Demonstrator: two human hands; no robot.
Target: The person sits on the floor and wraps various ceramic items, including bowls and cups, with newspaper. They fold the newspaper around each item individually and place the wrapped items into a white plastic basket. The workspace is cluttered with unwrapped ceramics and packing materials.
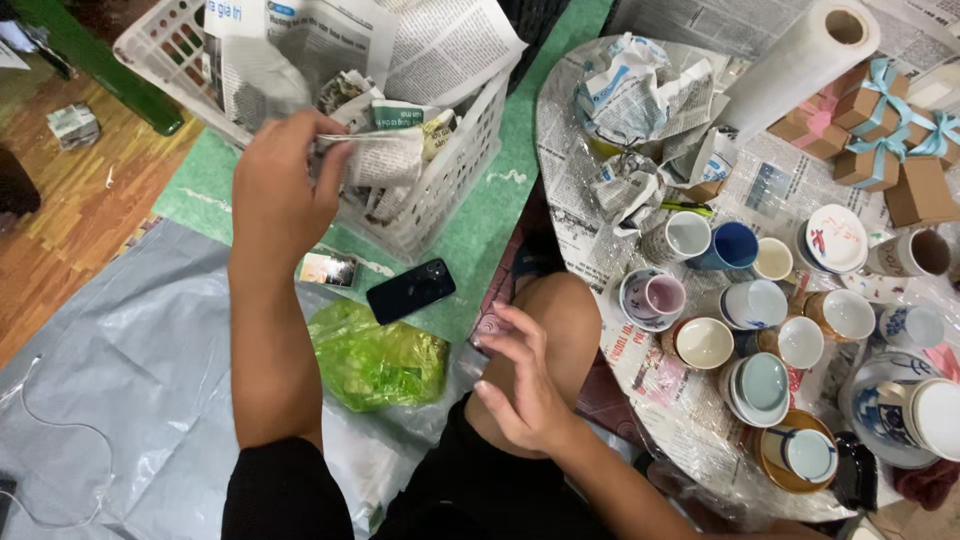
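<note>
Newspaper sheet [385, 150], folded into a flat strip, is pinched at its near end by the left hand [285, 190]. The fingers [325, 135] are closed on its edge, thumb below and fingertips above, knuckles toward the camera. The strip runs away from that hand to the right, its long axis roughly level across the view, and its far end lies over the rim of the white plastic basket [455, 165]. That basket sits just beyond the hand, stuffed with more crumpled newspaper.

The right hand [520, 375] grips nothing. It hangs half open above the person's bare knee [560, 310], fingers loosely spread and slightly curled, palm turned leftward.

Between the two hands, on the green mat, lies a black phone [410, 290], and just nearer the body a crumpled green plastic bag [380, 360]. To the right of the right hand, well clear of it, a round bench covered in newspaper carries many small ceramic cups [705, 342] and saucers, with a white paper roll [800, 60] at its far side.
</note>
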